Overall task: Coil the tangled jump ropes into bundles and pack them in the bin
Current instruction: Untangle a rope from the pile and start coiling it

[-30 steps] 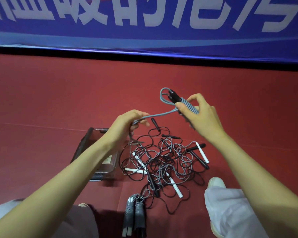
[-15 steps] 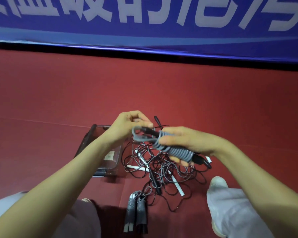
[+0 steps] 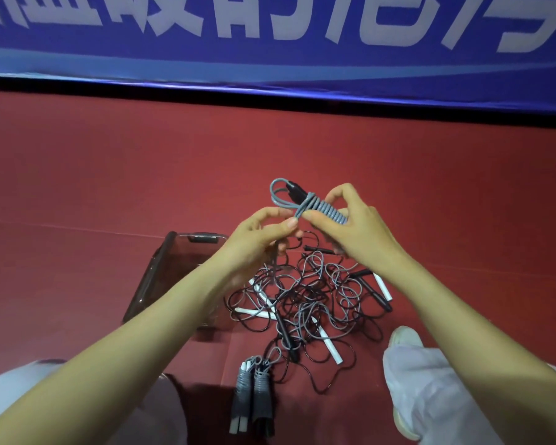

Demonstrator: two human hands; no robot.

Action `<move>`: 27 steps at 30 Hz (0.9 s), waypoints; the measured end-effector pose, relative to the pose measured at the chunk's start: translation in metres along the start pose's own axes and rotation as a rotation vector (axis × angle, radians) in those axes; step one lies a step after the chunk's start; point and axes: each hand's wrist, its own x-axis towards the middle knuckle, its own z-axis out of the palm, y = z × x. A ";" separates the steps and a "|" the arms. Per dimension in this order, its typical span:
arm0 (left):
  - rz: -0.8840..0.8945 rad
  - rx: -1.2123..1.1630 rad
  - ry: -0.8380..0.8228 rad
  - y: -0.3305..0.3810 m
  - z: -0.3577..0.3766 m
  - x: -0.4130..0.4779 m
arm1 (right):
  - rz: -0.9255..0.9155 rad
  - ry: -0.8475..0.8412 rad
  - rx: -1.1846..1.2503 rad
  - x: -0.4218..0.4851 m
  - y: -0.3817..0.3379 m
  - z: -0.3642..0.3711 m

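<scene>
One grey rope is nearly wound: the right hand, raised again, grips it, the left hand pinches its short tail; the bin awaits.

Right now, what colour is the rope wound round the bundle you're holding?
Grey. The coiled rope wraps black handles, clearest in the head view.

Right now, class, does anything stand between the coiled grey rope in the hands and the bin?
Only the person's own left hand, pinching the rope's tail: its forearm crosses the right side of the bin. The coiled grey rope, held by the right hand, is otherwise unobstructed; the tangle lies beside the bin.
</scene>
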 end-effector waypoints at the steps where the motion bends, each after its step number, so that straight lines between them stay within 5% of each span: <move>1: 0.012 0.029 -0.033 0.001 -0.003 0.001 | -0.014 -0.040 0.078 -0.002 0.000 -0.001; 8: 0.094 0.013 -0.106 0.000 -0.017 0.000 | 0.032 -0.251 0.454 -0.009 -0.005 -0.001; 15: 0.461 0.168 0.130 -0.001 -0.008 -0.005 | 0.140 -0.398 0.723 -0.014 -0.011 0.003; 19: 0.537 0.531 0.124 0.001 -0.013 -0.002 | 0.156 -0.340 0.678 -0.010 -0.010 0.005; 23: 0.340 0.834 0.004 0.006 -0.018 0.003 | 0.160 -0.296 0.554 -0.006 -0.007 0.003; 27: 0.474 1.084 -0.035 0.012 -0.026 -0.001 | 0.158 -0.341 0.398 -0.008 -0.002 0.005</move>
